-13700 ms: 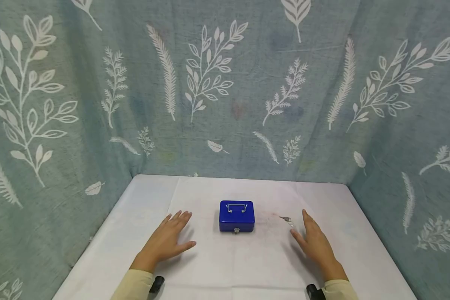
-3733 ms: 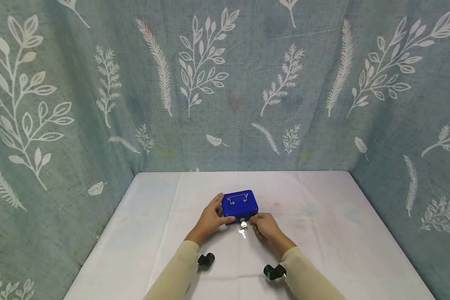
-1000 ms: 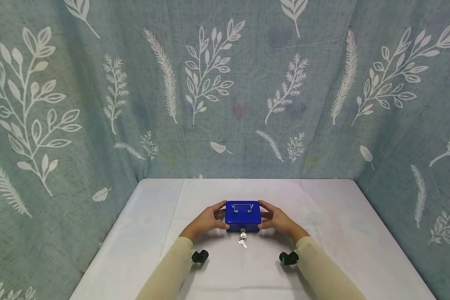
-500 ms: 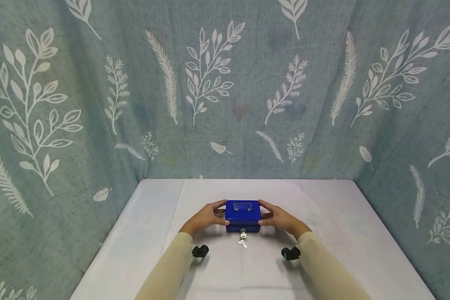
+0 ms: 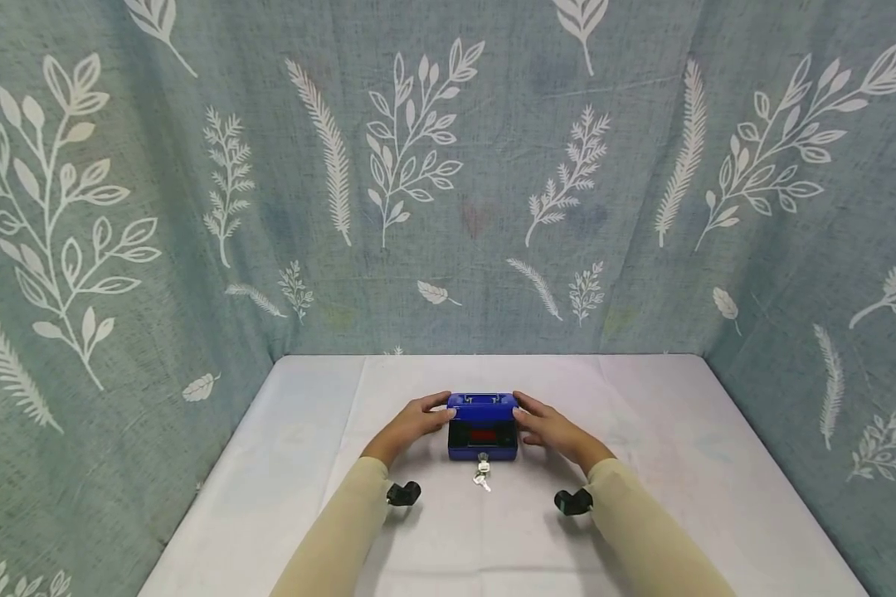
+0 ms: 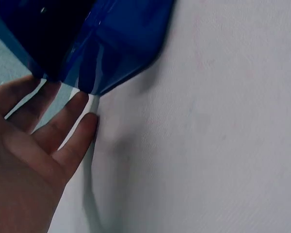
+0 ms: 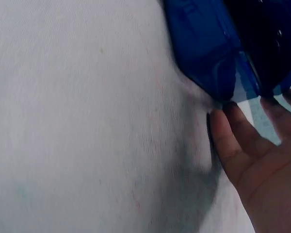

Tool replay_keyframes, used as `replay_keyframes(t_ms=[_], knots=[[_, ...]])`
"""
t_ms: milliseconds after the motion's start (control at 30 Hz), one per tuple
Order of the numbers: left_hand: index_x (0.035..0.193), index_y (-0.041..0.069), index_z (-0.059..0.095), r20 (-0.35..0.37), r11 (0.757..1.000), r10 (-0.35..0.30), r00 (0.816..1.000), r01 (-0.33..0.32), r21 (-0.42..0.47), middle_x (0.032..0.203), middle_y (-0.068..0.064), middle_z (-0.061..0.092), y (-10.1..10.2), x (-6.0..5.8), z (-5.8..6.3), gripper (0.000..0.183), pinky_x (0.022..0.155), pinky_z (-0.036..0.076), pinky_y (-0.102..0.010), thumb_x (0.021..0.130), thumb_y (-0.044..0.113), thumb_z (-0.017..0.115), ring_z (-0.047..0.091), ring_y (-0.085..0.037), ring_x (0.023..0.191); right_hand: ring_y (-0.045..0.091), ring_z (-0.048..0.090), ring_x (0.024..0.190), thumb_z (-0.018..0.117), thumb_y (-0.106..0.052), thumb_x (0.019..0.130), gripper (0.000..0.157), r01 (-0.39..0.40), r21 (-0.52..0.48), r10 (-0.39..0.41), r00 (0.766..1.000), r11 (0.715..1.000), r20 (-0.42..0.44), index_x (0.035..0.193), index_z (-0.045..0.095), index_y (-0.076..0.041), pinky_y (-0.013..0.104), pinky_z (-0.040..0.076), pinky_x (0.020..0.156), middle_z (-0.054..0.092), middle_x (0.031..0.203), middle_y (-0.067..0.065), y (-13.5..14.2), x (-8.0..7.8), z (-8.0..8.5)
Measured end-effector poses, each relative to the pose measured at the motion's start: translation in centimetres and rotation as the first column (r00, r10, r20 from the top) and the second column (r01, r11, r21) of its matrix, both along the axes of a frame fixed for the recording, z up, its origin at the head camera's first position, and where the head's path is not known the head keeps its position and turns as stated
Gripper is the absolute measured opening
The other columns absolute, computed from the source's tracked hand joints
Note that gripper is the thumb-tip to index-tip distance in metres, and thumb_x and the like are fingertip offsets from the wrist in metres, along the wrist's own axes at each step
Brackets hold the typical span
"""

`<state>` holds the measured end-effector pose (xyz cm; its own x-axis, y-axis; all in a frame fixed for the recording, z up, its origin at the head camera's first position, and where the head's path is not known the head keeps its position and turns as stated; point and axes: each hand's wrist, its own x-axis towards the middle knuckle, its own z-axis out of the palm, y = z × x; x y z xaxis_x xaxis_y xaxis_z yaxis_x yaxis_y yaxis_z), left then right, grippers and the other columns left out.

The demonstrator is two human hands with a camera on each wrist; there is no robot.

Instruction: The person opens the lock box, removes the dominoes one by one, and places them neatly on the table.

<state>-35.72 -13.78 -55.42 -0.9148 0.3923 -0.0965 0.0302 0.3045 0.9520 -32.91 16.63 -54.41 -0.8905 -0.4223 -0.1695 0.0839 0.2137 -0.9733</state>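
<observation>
A blue metal cash box (image 5: 459, 454) sits on the white cloth with its lid (image 5: 482, 411) tilted up. The dark inside shows a red patch (image 5: 484, 435). From the front lock hangs a pair of silver keys (image 5: 481, 479). My left hand (image 5: 411, 423) holds the lid's left side, thumb at its front corner. On the other side, my right hand (image 5: 556, 427) holds the lid the same way. Each wrist view shows fingertips against the blue box (image 6: 126, 43), beneath the raised lid; the thumbs are mostly out of those views.
A white cloth (image 5: 328, 539) covers the table around the box. Grey-green fabric with white leaf prints (image 5: 478, 274) hangs behind it and at both sides. Black wrist cameras (image 5: 403, 494) sit below both hands.
Earlier the keys lay on the table at the right; later they hang from the lock. In the last second both hands have raised the lid, and the dark inside has come into view.
</observation>
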Motion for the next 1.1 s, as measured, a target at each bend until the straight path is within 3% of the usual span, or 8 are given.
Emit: replay_keyframes(t_ms=[133,367,533,700,867,1000,1100], knots=[[0.147,0.004,0.042,-0.015,0.997,0.049,0.999,-0.048,0.062,0.144,-0.016,0.047,0.7,0.1,-0.2,0.073,0.102,0.044,-0.045,0.092,0.046,0.064,0.053,-0.030,0.124,0.039,0.039,0.134,0.050,-0.051,0.098,0.075,0.067,-0.022,-0.067,0.998,0.998,0.005,0.156,0.023,-0.013,0.051,0.043,0.101,0.034,0.152,0.020,-0.5,-0.3,-0.2],[0.146,0.003,0.044,-0.066,0.990,0.141,0.988,-0.140,0.025,0.144,-0.016,0.047,1.7,0.6,-0.4,0.076,0.110,0.033,-0.047,0.095,0.059,0.050,0.048,-0.032,0.129,0.042,0.044,0.129,0.047,-0.055,0.097,0.077,0.164,-0.059,-0.166,0.986,0.985,-0.027,0.151,0.031,-0.004,0.051,0.045,0.098,0.041,0.146,0.024,-1.3,-0.7,-0.6],[0.141,-0.005,0.047,-0.072,0.989,0.129,0.989,-0.123,0.085,0.140,-0.022,0.049,2.2,0.4,-0.1,0.071,0.108,0.036,-0.049,0.102,0.053,0.034,0.048,-0.038,0.128,0.040,0.052,0.122,0.045,-0.059,0.096,0.074,0.268,-0.050,-0.270,0.962,0.962,-0.044,0.143,0.043,-0.002,0.049,0.049,0.094,0.048,0.139,0.024,-2.0,-1.2,-0.9],[0.142,-0.008,0.042,-0.050,0.983,0.133,0.990,-0.125,0.132,0.138,-0.027,0.049,2.5,0.2,-0.4,0.061,0.108,0.034,-0.054,0.108,0.039,0.023,0.047,-0.043,0.127,0.037,0.060,0.112,0.039,-0.050,0.101,0.063,0.333,-0.011,-0.332,0.938,0.943,-0.102,0.140,0.048,-0.001,0.045,0.054,0.087,0.055,0.133,0.024,-2.5,-1.5,-1.2],[0.140,-0.010,0.044,-0.048,0.974,0.168,0.985,-0.158,0.160,0.135,-0.027,0.052,2.9,-0.1,-0.7,0.059,0.107,0.036,-0.050,0.108,0.037,0.026,0.049,-0.041,0.125,0.039,0.061,0.110,0.038,-0.045,0.104,0.062,0.343,-0.030,-0.344,0.931,0.939,-0.120,0.141,0.045,0.004,0.045,0.055,0.086,0.054,0.132,0.027,-2.5,-1.5,-1.3],[0.139,-0.009,0.045,-0.036,0.973,0.177,0.984,-0.169,0.158,0.135,-0.025,0.053,3.1,-0.1,-1.0,0.069,0.106,0.038,-0.048,0.105,0.048,0.028,0.050,-0.038,0.124,0.035,0.059,0.115,0.042,-0.050,0.101,0.066,0.324,0.024,-0.317,0.937,0.946,-0.146,0.145,0.043,-0.001,0.045,0.052,0.091,0.053,0.136,0.022,-2.3,-1.6,-1.8],[0.144,-0.006,0.040,-0.036,0.975,0.163,0.986,-0.155,0.159,0.136,-0.025,0.052,3.1,-0.1,-1.2,0.066,0.107,0.037,-0.048,0.106,0.046,0.027,0.049,-0.038,0.125,0.031,0.056,0.119,0.049,-0.043,0.100,0.061,0.304,0.056,-0.292,0.943,0.951,-0.160,0.149,0.040,-0.007,0.044,0.050,0.094,0.051,0.141,0.017,-2.2,-1.5,-2.1]])
